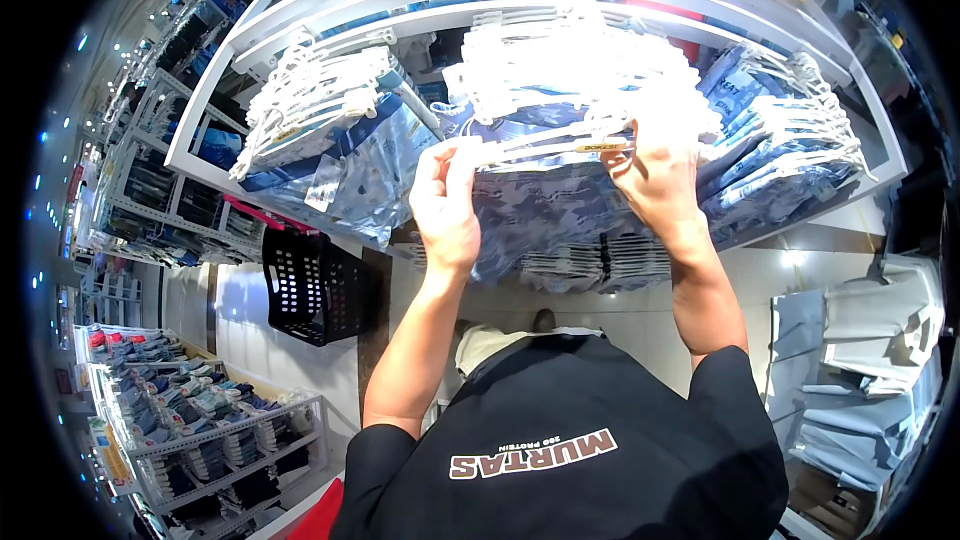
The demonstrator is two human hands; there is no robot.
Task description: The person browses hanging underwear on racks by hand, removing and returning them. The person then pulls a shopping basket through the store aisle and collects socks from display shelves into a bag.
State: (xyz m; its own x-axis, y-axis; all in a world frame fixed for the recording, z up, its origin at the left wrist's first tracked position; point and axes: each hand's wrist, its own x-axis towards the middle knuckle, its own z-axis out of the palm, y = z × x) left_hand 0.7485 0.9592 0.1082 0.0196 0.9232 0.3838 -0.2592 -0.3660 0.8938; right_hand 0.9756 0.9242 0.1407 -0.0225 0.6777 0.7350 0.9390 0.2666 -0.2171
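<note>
The fingers (pixel 464 153) of the left hand (pixel 447 212) are curled together, pinching the left end of a white hanger (pixel 545 150). Those of the right hand (pixel 662 175) pinch its right end, though glare there washes out the detail, so how far they wrap round it is hard to judge.

The hanger lies directly between the two hands, its long axis crosswise to the person, the right end slightly higher in view. Neither hand is clearly nearer, each being at one end; the tan label (pixel 601 147) sits just beside the right fingers.

It is at the near side of the rack's (pixel 203 118) middle row (pixel 560 65), with blue camouflage clothes (pixel 540 205) hanging below. Other rows stand to the left (pixel 325 90) and right (pixel 800 125), apart from the fingers.
</note>
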